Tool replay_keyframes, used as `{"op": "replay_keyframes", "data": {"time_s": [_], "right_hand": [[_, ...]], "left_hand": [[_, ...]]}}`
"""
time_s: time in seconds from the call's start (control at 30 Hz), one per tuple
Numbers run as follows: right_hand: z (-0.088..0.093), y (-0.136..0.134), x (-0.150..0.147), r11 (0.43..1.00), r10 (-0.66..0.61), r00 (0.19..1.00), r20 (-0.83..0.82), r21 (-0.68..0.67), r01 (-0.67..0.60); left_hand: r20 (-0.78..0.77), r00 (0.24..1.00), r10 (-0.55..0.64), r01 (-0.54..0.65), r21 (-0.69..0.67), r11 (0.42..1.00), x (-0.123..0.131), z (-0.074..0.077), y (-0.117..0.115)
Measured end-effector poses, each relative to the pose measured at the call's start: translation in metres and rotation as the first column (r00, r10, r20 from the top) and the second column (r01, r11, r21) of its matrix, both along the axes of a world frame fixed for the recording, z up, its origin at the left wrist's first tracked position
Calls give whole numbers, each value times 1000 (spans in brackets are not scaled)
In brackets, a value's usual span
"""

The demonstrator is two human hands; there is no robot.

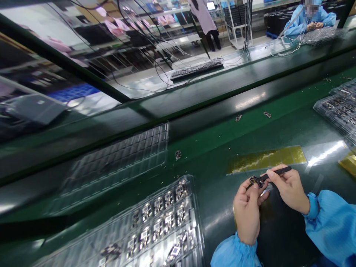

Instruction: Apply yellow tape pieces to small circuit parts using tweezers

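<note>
Between the thumb and fingers of my left hand (247, 211) is a small dark circuit board (256, 181). My right hand (287, 187) grips black tweezers (280, 171), whose tip reaches the board; whether it pinches a part there is too small to tell. Just beyond both hands lies a sheet of yellow tape pieces (268, 159) on the green mat. To the left of my hands, a clear plastic tray (198, 226) holds several small circuit boards (158, 226) in its pockets.
A second clear tray (119, 159) lies further left. Loose boards (239, 117) dot the green belt. More filled trays (338, 105) stand at the right, near another yellow stack (349, 163). A keyboard (197, 70) rests on the ledge. A person in blue (308, 22) sits opposite.
</note>
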State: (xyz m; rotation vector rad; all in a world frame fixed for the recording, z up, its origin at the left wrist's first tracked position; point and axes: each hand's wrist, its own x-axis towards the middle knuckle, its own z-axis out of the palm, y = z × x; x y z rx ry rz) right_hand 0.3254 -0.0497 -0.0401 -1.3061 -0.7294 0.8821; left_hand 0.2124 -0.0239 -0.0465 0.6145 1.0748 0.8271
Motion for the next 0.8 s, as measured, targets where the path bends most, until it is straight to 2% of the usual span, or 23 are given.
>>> {"op": "replay_keyframes", "data": {"time_s": [0.33, 0.43, 0.5, 0.57, 0.63, 0.73, 0.8], "right_hand": [[3, -1, -1, 1000, 3, 998, 58, 24, -4], [3, -7, -3, 998, 33, 977, 213, 46, -44], [1, -11, -2, 992, 42, 926, 376, 97, -84], [1, -14, 1, 977, -11, 873, 487, 193, -95], [1, -16, 7, 960, -90, 848, 523, 272, -66], [3, -16, 16, 956, -150, 825, 545, 293, -20], [4, -16, 19, 952, -157, 822, 547, 305, -21]], "left_hand": [[7, 1000, 5, -5, 16, 1000, -2, -4, 1], [-5, 1000, 19, -19, 62, 998, -3, -8, -1], [-4, 1000, 22, -21, 100, 995, -5, -9, -3], [-4, 1000, 25, -24, 121, 992, -7, -7, -5], [-21, 999, 40, -38, 110, 993, -9, -1, -4], [-73, 994, 85, -77, 104, 992, -13, 13, 13], [-136, 982, 131, -107, 171, 979, -17, 23, 42]]}}
